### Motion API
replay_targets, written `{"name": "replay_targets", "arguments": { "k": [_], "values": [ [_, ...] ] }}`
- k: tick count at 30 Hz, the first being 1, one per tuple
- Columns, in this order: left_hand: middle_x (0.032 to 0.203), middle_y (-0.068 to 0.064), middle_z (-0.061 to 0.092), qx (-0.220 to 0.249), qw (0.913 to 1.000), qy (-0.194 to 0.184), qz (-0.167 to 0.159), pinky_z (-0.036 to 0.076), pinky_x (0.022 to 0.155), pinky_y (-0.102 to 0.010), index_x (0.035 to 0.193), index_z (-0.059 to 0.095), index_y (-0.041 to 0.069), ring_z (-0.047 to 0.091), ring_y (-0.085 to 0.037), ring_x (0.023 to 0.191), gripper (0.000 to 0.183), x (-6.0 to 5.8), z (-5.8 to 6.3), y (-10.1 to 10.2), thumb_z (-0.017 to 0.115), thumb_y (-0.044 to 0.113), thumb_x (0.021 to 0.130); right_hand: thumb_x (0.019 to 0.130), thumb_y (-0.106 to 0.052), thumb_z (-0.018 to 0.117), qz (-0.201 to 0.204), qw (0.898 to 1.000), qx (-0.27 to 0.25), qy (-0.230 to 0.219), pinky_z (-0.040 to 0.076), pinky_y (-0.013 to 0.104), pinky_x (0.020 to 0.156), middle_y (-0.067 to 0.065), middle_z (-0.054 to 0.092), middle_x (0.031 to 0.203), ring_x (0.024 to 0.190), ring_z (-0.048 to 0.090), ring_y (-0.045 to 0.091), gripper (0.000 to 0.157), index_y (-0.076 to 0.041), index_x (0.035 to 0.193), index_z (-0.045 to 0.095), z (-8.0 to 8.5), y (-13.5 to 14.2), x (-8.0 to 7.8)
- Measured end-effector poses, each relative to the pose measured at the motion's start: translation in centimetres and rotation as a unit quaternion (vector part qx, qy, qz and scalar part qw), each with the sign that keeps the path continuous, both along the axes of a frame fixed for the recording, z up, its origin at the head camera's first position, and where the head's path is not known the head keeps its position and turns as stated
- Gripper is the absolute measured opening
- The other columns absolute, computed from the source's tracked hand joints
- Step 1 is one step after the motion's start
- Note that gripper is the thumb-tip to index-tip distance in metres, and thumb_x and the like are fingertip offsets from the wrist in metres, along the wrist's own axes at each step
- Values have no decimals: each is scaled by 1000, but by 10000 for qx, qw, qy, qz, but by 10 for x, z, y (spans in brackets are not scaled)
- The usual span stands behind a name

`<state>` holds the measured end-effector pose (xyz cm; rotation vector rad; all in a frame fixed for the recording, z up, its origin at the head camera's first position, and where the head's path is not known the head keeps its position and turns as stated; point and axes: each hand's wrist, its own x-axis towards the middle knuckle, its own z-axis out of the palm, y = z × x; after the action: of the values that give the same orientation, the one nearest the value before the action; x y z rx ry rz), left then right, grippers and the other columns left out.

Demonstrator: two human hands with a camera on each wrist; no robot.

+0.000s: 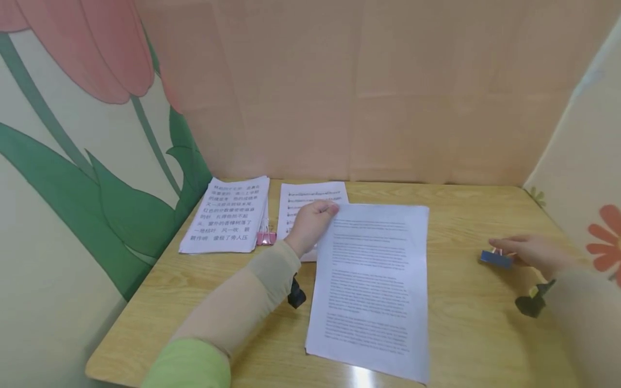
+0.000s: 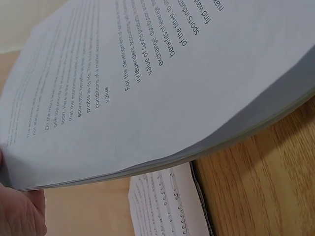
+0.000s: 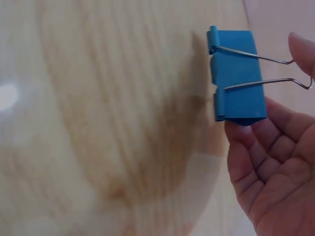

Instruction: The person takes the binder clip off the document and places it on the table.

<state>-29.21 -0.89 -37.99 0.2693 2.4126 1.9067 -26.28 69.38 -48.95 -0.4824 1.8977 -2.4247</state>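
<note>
My left hand (image 1: 312, 223) pinches a stack of printed sheets (image 1: 371, 285) by its top left corner. The stack is tilted up in front of me, its English text facing me; in the left wrist view the layered sheet edges bow along the long side. On the right, my right hand (image 1: 533, 253) holds a blue binder clip (image 1: 496, 258) above the table. The right wrist view shows the clip (image 3: 238, 76) with its wire handles toward the thumb and fingers behind it; its jaws are closed with nothing between them.
A stack of sheets with large Chinese print (image 1: 223, 215) lies at the back left, a pink binder clip (image 1: 266, 237) by its right edge. Sheets of music (image 1: 315, 191) lie behind the held stack, partly hidden. Walls border the wooden table (image 1: 461, 323) at back and sides.
</note>
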Motion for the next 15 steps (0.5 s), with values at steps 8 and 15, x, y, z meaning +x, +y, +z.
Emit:
{"name": "replay_targets", "arguments": {
  "k": [8, 15],
  "values": [
    [92, 4, 70, -21, 10000, 27, -50, 54, 74, -31, 105, 72, 18, 68, -16, 80, 23, 0, -2, 2, 57, 33, 97, 103, 4, 16, -579, 9964, 204, 578, 55, 28, 65, -6, 56, 133, 98, 63, 14, 57, -18, 155, 15, 14, -27, 18],
    [92, 6, 70, 7, 10000, -4, -68, 54, 75, -31, 103, 73, 19, 68, -15, 80, 23, 1, -3, 4, 56, 33, 97, 104, 0, 17, -179, 9993, -149, 290, 55, 38, 56, -2, 54, 136, 99, 64, 22, 55, -21, 155, 13, -27, 39, -13]
  ]
}}
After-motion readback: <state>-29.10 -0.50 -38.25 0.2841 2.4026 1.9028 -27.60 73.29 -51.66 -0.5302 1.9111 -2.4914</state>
